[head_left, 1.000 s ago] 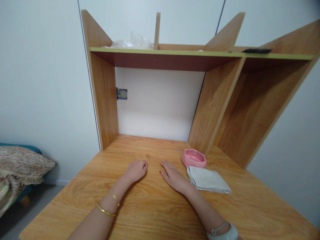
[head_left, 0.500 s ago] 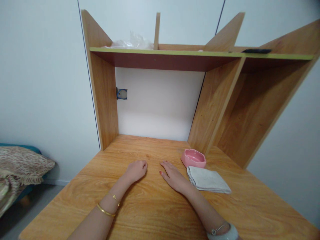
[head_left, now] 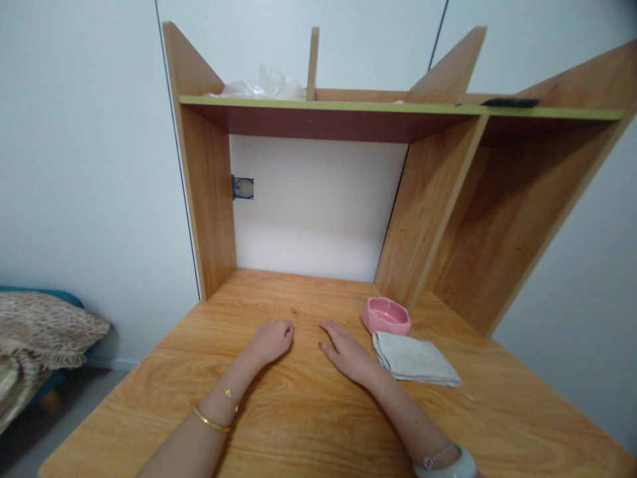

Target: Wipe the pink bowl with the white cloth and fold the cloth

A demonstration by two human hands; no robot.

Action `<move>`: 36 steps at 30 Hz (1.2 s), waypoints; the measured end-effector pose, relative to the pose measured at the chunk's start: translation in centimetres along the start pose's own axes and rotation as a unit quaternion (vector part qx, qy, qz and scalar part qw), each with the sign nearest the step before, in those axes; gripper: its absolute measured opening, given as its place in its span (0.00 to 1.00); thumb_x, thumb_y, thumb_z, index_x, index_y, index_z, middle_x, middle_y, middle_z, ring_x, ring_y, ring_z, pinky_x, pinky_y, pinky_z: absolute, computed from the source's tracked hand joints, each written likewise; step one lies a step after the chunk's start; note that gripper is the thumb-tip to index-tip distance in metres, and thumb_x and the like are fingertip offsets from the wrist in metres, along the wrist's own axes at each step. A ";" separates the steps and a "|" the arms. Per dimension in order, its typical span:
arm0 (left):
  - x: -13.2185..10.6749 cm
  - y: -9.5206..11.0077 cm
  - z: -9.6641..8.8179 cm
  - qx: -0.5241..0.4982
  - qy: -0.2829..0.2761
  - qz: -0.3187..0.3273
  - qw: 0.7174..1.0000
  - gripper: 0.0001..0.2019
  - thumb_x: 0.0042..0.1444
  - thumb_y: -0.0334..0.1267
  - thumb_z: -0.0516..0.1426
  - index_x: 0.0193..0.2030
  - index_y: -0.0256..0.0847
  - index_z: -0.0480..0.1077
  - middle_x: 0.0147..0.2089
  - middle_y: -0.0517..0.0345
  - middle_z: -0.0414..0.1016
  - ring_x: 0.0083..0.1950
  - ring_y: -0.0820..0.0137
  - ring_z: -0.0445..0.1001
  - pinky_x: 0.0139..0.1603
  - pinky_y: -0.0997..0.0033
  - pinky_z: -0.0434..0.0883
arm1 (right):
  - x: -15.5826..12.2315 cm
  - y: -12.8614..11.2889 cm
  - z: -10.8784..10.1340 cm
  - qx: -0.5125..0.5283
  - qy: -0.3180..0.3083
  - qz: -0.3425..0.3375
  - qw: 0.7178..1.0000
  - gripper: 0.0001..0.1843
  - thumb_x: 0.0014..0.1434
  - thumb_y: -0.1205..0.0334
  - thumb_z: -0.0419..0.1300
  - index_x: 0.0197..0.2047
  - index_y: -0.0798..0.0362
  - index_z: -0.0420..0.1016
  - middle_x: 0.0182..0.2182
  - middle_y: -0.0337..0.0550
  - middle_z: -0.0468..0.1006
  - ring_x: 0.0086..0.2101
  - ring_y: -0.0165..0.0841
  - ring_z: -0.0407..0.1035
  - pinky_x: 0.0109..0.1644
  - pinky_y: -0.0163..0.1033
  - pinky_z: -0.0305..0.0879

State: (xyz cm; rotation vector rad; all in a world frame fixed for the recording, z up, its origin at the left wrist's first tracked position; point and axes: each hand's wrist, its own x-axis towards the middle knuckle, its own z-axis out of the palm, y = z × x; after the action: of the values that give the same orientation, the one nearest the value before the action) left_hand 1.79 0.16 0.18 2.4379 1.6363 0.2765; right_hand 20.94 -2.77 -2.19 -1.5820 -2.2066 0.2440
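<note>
My left hand (head_left: 272, 340) rests on the wooden desk top (head_left: 308, 418), curled into a loose fist, with nothing showing in it. To its right my right hand (head_left: 346, 353) lies palm down on the wood, fingers stretched forward and thumb apart, holding nothing. Just beyond its outer side is a folded light grey cloth (head_left: 415, 359). A pink ashtray (head_left: 385, 317) with a notched, angular rim stands directly behind the cloth, close against it. Neither hand touches the cloth or the ashtray.
A wooden shelf unit (head_left: 323, 106) with upright panels rises from the desk's back. Clear plastic wrapping (head_left: 263, 86) and a dark flat object (head_left: 511, 102) lie on it. An uncovered socket box (head_left: 243, 188) shows in the wall. At left is a patterned, fringed cover (head_left: 44, 325) on blue furniture.
</note>
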 end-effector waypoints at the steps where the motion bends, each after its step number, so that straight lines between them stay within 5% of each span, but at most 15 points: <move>1: 0.0 0.0 0.0 0.000 0.000 0.000 1.000 0.14 0.55 0.35 0.43 0.36 0.39 0.69 0.36 0.48 0.74 0.39 0.62 0.72 0.38 0.66 0.64 | 0.1 -0.1 -0.3 -0.005 0.017 -0.005 1.000 0.24 0.58 0.61 0.47 0.57 0.60 0.58 0.55 0.53 0.63 0.56 0.36 0.55 0.58 0.42 0.50; 5: 0.0 0.0 0.0 0.000 0.003 0.004 1.000 0.14 0.54 0.34 0.43 0.35 0.39 0.69 0.36 0.49 0.74 0.38 0.63 0.72 0.38 0.66 0.64 | 0.4 -0.2 -2.6 -0.083 0.129 0.010 0.988 0.23 0.57 0.65 0.46 0.56 0.60 0.59 0.50 0.53 0.68 0.51 0.37 0.60 0.54 0.43 0.55; 10: 0.1 -0.2 0.2 0.001 0.006 0.006 1.000 0.14 0.54 0.34 0.43 0.35 0.39 0.69 0.36 0.49 0.74 0.38 0.63 0.72 0.38 0.67 0.64 | -0.2 1.5 -7.3 -0.205 0.267 0.201 0.920 0.21 0.60 0.64 0.42 0.55 0.57 0.60 0.40 0.54 0.74 0.43 0.41 0.67 0.46 0.44 0.60; 14: 0.2 -0.3 0.3 0.001 0.008 0.005 1.000 0.14 0.54 0.34 0.43 0.35 0.40 0.69 0.36 0.49 0.74 0.39 0.62 0.72 0.39 0.66 0.64 | -1.1 3.5 -9.2 -0.184 0.203 0.367 0.889 0.22 0.61 0.57 0.40 0.56 0.52 0.58 0.36 0.53 0.75 0.37 0.43 0.71 0.37 0.45 0.63; 19: 0.3 -0.2 0.3 0.001 0.008 0.001 1.000 0.14 0.54 0.34 0.43 0.35 0.40 0.69 0.35 0.48 0.74 0.38 0.62 0.72 0.38 0.66 0.65 | -1.6 5.3 -9.2 -0.171 0.152 0.437 0.870 0.24 0.60 0.53 0.40 0.55 0.54 0.58 0.39 0.58 0.74 0.40 0.46 0.70 0.39 0.48 0.63; 28: 0.2 -0.3 0.3 -0.006 0.008 0.004 1.000 0.13 0.54 0.34 0.43 0.35 0.40 0.69 0.35 0.50 0.74 0.38 0.64 0.71 0.38 0.67 0.64 | -1.9 7.6 -8.9 -0.075 0.136 0.453 0.878 0.25 0.56 0.52 0.41 0.48 0.57 0.68 0.40 0.59 0.75 0.43 0.48 0.69 0.39 0.47 0.64; 36: 0.0 -0.2 0.1 -0.021 0.013 0.007 1.000 0.13 0.54 0.33 0.43 0.34 0.39 0.69 0.35 0.49 0.74 0.38 0.62 0.72 0.39 0.65 0.64 | -1.9 6.9 -8.5 -0.134 0.154 0.435 0.877 0.23 0.57 0.56 0.41 0.42 0.59 0.73 0.36 0.60 0.76 0.39 0.46 0.71 0.35 0.45 0.65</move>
State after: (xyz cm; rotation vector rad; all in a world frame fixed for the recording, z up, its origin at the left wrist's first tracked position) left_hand 1.66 0.21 -0.01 2.4251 1.6083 0.3422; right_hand 31.07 -3.05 2.43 -2.4857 -1.2033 -0.0768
